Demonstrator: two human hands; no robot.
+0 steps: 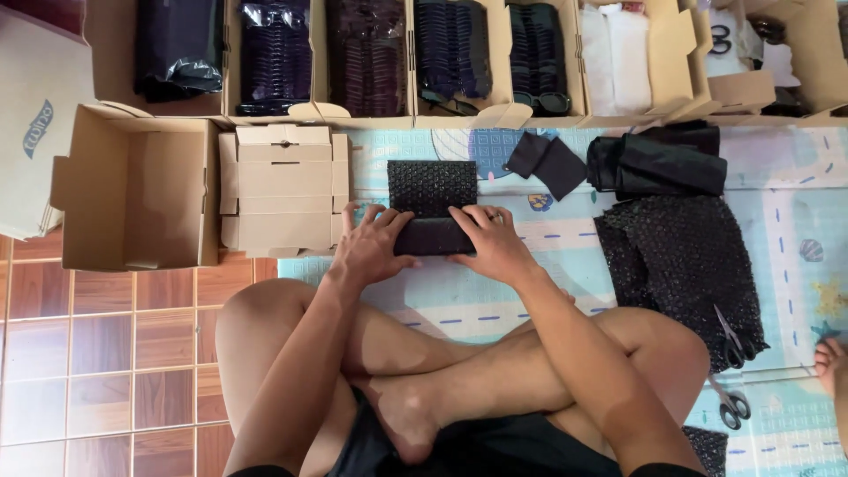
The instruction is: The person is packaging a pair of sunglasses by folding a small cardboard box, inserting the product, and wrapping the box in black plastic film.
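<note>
My left hand (371, 246) and my right hand (491, 240) both press on a black case (433, 237) that lies on a sheet of black bubble wrap (431, 185), on the pale blue play mat (565, 238) in front of my crossed legs. The fingers of each hand curl over the case's ends, and the wrap's far half lies flat beyond it. A ring shows on my right hand.
Flat cardboard blanks (283, 190) and an open carton (137, 194) sit to the left. Black pouches (548, 163), folded black cloth (658, 163), a bubble-wrap pile (685, 261) and two pairs of scissors (731, 340) lie right. Boxes of dark goods (367, 57) line the back. Another person's foot (830, 362) shows far right.
</note>
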